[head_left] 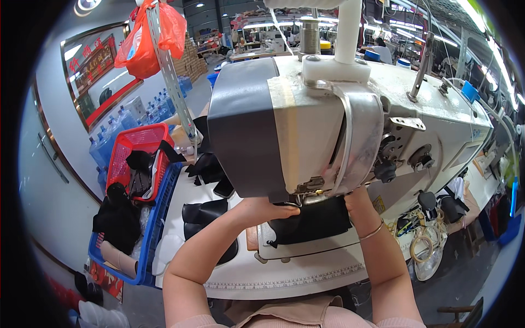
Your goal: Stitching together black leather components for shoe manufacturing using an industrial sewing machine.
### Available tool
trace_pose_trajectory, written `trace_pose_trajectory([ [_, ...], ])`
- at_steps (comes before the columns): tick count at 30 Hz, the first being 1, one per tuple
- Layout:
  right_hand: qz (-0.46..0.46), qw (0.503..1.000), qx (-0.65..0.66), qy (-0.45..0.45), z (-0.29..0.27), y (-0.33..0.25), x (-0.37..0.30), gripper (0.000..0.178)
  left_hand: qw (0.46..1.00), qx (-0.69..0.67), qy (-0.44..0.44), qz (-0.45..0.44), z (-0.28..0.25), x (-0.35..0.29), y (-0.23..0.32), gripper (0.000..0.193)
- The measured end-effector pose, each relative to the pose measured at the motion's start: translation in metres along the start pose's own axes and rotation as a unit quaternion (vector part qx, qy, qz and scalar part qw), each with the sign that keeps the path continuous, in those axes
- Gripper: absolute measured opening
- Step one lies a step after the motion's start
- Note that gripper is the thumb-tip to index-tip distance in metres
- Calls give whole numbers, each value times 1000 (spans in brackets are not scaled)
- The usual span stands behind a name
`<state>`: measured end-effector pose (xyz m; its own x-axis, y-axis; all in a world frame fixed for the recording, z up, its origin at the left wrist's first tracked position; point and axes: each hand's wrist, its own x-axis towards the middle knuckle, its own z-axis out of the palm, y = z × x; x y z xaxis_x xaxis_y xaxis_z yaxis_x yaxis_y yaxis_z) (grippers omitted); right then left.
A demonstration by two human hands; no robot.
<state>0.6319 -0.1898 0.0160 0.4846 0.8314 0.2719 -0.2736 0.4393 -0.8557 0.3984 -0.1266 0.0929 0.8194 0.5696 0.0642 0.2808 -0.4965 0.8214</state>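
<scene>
Two hands work a piece of black material (311,221) under the head of an industrial sewing machine (328,126), which stands on a white sewing table (284,279) with a ruler strip along its near edge. The left hand (268,208) lies flat on the material's left side, fingers stretched toward the presser foot and closed on nothing. The right hand (355,194) reaches up behind the machine head, so whether it grips or only presses cannot be told; a thin bangle (373,230) circles that wrist.

Judging from this, the piece is being guided through a seam, and doing it well means:
- keeping the left palm light, so the feed moves the piece rather than the hand dragging it;
- holding fingertips clear of the needle line, hidden here behind the machine's face;
- steering with small turns from both sides, keeping the edge even.

More black pieces (205,210) lie near the table's left edge, beside a red basket (136,142) resting in a blue crate (145,257).
</scene>
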Motion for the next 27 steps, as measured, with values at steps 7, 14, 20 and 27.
trace_pose_trajectory([
  [7, -2, 1000, -12, 2, 7, -3, 13, 27, 999, -21, 24, 8, 1, -1, -2, 46],
  [14, -10, 999, -34, 4, 2, 1, 26, 27, 993, -111, 46, 3, 8, 3, -13, 39],
  [20, -81, 982, -171, 15, 9, -20, 18, 28, 960, -274, 37, -49, 17, 0, -27, 36],
  [27, -393, 806, -444, 6, 33, -42, -81, 42, 830, -540, -57, -130, 21, -11, -50, 41],
])
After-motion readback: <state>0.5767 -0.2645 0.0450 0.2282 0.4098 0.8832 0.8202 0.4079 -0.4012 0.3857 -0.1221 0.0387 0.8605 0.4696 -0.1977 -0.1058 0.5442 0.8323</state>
